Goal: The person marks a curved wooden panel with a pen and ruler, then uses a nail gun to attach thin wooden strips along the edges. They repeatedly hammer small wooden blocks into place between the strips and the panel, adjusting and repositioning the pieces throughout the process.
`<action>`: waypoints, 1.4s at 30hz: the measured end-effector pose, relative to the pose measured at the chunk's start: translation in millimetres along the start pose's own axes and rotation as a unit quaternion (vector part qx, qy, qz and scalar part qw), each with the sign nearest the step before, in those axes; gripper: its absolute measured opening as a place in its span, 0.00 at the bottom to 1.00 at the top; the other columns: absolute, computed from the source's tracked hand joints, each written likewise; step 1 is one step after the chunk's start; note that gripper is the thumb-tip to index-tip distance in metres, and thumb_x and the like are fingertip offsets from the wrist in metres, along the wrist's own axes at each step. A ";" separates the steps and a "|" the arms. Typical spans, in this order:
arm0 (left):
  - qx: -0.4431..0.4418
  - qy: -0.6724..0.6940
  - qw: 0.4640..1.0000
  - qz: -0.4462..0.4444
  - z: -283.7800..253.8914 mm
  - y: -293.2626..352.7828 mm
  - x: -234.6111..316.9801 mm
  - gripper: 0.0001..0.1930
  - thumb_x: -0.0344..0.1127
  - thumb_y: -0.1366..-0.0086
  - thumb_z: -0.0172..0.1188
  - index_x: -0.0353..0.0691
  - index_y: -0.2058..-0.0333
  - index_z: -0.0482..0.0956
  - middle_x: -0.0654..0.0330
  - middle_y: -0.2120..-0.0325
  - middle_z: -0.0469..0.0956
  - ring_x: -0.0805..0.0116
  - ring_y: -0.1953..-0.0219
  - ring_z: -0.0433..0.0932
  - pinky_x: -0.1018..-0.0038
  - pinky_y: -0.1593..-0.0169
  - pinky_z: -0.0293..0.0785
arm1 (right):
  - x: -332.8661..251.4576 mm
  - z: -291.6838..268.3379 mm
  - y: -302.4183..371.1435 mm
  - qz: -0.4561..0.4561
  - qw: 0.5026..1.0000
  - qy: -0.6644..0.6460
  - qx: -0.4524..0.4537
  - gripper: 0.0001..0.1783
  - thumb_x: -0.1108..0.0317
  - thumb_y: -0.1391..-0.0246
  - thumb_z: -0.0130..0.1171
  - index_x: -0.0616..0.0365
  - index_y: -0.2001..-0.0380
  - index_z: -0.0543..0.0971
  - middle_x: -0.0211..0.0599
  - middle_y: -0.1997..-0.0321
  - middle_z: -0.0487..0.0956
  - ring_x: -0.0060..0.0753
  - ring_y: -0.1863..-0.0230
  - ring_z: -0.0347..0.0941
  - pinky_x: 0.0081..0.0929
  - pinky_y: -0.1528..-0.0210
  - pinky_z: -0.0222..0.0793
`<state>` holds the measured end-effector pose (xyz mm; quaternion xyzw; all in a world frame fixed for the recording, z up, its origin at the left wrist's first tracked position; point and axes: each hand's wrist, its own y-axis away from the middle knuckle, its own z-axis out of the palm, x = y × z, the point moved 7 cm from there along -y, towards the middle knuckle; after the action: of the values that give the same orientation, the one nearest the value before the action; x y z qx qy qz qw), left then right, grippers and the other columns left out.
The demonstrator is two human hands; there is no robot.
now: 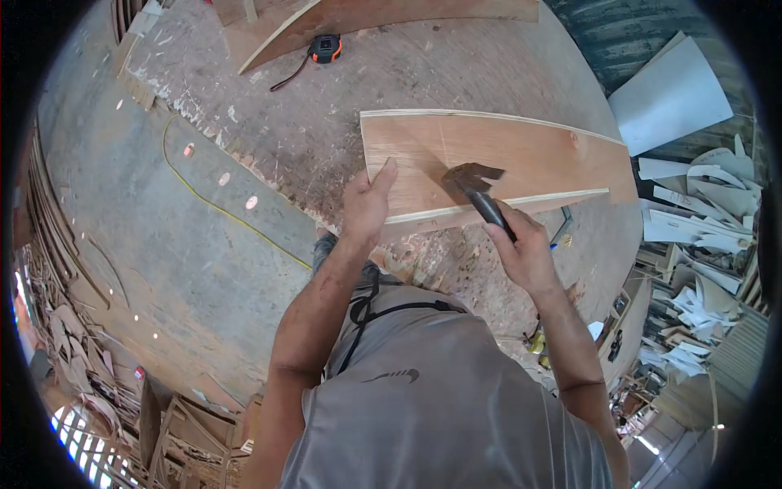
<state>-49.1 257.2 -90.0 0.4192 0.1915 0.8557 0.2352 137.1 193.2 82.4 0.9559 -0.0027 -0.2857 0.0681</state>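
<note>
Left hand clamped on plywood piece, left end — right hand wrapped round hammer, head over the wood. Tape measure lies beyond.

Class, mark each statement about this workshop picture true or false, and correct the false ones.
1. The right-hand grip holds a hammer. True.
2. The tape measure is black and orange. True.
3. The left-hand grip holds the tape measure. False: the left-hand grip is at the left end of the wooden piece.
4. The yellow cord lies to the person's right. False: the yellow cord lies to the left.
</note>
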 end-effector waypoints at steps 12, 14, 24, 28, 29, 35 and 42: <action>0.006 -0.012 1.000 0.014 -2.4 7.3 -3.3 0.14 0.38 0.31 0.57 0.33 0.54 0.79 0.58 0.61 0.82 0.74 0.62 0.79 0.76 0.57 0.76 | 22.7 16.6 0.8 0.021 0.997 -0.066 -0.022 0.20 0.68 0.41 0.58 0.63 0.47 0.74 0.43 0.65 0.80 0.34 0.67 0.77 0.29 0.63 0.72; 0.021 -0.016 1.000 -0.006 -3.4 5.1 -2.6 0.14 0.38 0.30 0.57 0.33 0.54 0.79 0.58 0.61 0.82 0.73 0.62 0.79 0.75 0.58 0.76 | 31.9 18.0 2.3 0.093 0.985 -0.134 -0.052 0.20 0.67 0.38 0.54 0.61 0.45 0.73 0.29 0.71 0.77 0.20 0.75 0.72 0.22 0.72 0.69; 0.032 -0.022 0.999 -0.019 -1.5 4.9 1.8 0.15 0.40 0.31 0.57 0.32 0.56 0.79 0.56 0.62 0.82 0.71 0.64 0.81 0.74 0.59 0.77 | 0.5 14.2 9.0 -0.044 0.999 0.008 -0.001 0.20 0.68 0.41 0.58 0.65 0.47 0.73 0.45 0.67 0.80 0.39 0.68 0.79 0.30 0.65 0.74; 0.040 -0.029 0.998 -0.031 -4.9 4.7 -3.1 0.15 0.40 0.31 0.58 0.33 0.55 0.79 0.57 0.62 0.82 0.71 0.63 0.80 0.74 0.59 0.77 | 17.6 25.5 9.5 -0.001 0.998 -0.066 -0.007 0.21 0.67 0.43 0.61 0.62 0.48 0.74 0.56 0.63 0.80 0.51 0.63 0.80 0.37 0.60 0.75; 0.042 -0.027 0.998 -0.035 -2.3 1.1 -0.4 0.15 0.39 0.31 0.58 0.33 0.55 0.79 0.57 0.62 0.82 0.71 0.62 0.80 0.74 0.58 0.77 | 17.0 23.2 12.1 0.014 0.997 -0.078 0.003 0.21 0.67 0.44 0.61 0.64 0.49 0.75 0.56 0.63 0.80 0.50 0.63 0.80 0.36 0.60 0.75; 0.055 -0.014 0.998 -0.025 -5.8 -1.5 1.6 0.15 0.40 0.32 0.58 0.34 0.56 0.79 0.56 0.63 0.82 0.69 0.64 0.81 0.72 0.59 0.78 | -9.3 -11.8 32.8 -0.047 0.990 -0.098 0.094 0.21 0.69 0.47 0.65 0.69 0.52 0.76 0.54 0.64 0.80 0.50 0.65 0.80 0.36 0.62 0.75; 0.064 -0.041 0.997 -0.021 -8.7 3.7 -6.4 0.15 0.39 0.33 0.57 0.31 0.56 0.78 0.53 0.63 0.82 0.65 0.64 0.82 0.69 0.59 0.80 | 16.3 29.6 22.7 0.014 0.998 -0.053 0.006 0.22 0.63 0.43 0.61 0.57 0.46 0.74 0.55 0.64 0.80 0.54 0.63 0.80 0.36 0.64 0.76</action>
<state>-53.5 249.4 -97.1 0.4635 0.2450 0.8188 0.2338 135.3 166.2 52.0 0.9397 -0.0214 -0.3349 0.0661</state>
